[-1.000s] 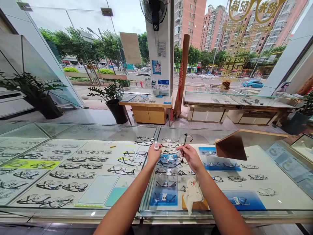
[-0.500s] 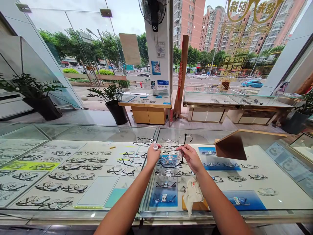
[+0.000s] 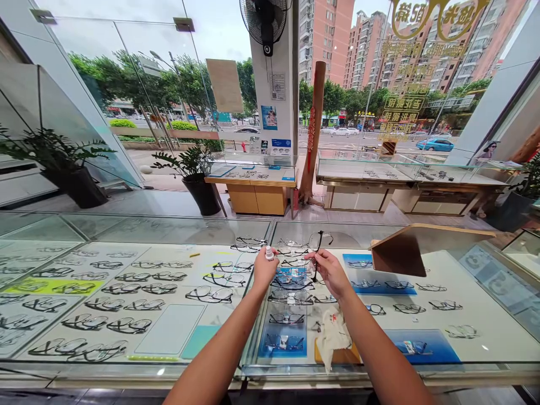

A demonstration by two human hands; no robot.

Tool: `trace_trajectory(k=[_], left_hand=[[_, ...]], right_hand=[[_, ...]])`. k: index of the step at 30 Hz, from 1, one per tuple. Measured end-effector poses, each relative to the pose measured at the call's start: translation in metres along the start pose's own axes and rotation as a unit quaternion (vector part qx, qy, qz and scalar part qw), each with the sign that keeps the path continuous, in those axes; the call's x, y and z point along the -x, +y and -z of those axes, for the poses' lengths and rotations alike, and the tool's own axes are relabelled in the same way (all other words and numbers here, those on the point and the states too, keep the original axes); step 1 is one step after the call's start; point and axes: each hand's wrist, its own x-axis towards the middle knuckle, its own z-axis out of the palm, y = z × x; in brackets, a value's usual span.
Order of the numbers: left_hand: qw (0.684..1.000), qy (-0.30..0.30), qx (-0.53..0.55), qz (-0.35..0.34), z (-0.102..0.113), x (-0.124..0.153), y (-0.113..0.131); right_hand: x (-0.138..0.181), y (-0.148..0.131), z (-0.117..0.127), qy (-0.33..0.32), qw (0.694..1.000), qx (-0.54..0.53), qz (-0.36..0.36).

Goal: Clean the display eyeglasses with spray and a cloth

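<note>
My left hand is closed around a small white spray bottle, its top poking out above the fingers. My right hand pinches a pair of dark-framed eyeglasses, held up with a lens raised above the fingertips. Both hands are over the glass display case, a short gap apart. A cream cleaning cloth lies on a wooden block below my right forearm. Rows of eyeglasses sit inside the case beneath and around my hands.
A brown tilted board, perhaps a mirror stand, stands on the case at right. Blue cards carry some frames. Beyond are a potted plant, a tree-trunk post, more display counters and a wall fan.
Almost nothing differs. Both hands keep their holds on the spray bottle and the eyeglasses, with only a tiny shift of the whole view.
</note>
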Motion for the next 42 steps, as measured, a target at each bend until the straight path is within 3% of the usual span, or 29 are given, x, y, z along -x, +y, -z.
trace_trajectory(k=[5, 9, 12, 14, 16, 19, 21, 23, 26, 29, 33, 39, 42], left_hand=[[0.998, 0.046, -0.016, -0.035, 0.005, 0.011, 0.019], [0.967, 0.161, -0.054, -0.187, 0.009, 0.03, 0.046], [0.93, 0.187, -0.058, -0.311, 0.01, 0.049, 0.064], [0.91, 0.115, -0.049, -0.395, 0.008, 0.062, 0.072], [0.89, -0.03, -0.055, -0.452, 0.001, 0.077, 0.075], [0.831, -0.274, -0.096, -0.474, -0.014, 0.096, 0.071], [0.782, -0.379, -0.131, -0.478, -0.025, 0.106, 0.064], [0.744, -0.436, -0.166, -0.478, -0.033, 0.112, 0.056], [0.718, -0.466, -0.197, -0.478, -0.038, 0.117, 0.049], [0.722, -0.468, -0.194, -0.472, -0.036, 0.119, 0.052], [0.767, -0.472, -0.139, -0.411, -0.027, 0.117, 0.063], [0.877, -0.434, 0.02, -0.206, -0.015, 0.093, 0.069], [0.907, -0.382, 0.147, -0.102, -0.013, 0.076, 0.066]], right_hand=[[-0.001, -0.004, 0.002, 0.008, 1.0, 0.001, 0.008], [-0.003, -0.011, 0.011, 0.031, 0.999, -0.007, 0.031], [-0.005, -0.013, 0.017, 0.042, 0.998, -0.008, 0.04], [-0.006, -0.013, 0.019, 0.045, 0.998, -0.009, 0.043], [-0.007, -0.012, 0.021, 0.047, 0.998, -0.01, 0.046], [-0.009, -0.011, 0.021, 0.05, 0.998, -0.006, 0.05], [-0.009, -0.011, 0.021, 0.05, 0.997, -0.003, 0.054], [-0.009, -0.011, 0.021, 0.049, 0.997, 0.0, 0.056], [-0.009, -0.01, 0.021, 0.047, 0.997, 0.0, 0.055], [-0.009, -0.01, 0.022, 0.043, 0.997, -0.002, 0.056], [-0.008, -0.013, 0.023, 0.054, 0.997, 0.002, 0.054], [-0.007, -0.02, 0.024, 0.076, 0.996, 0.002, 0.056], [-0.007, -0.021, 0.023, 0.08, 0.995, -0.002, 0.058]])
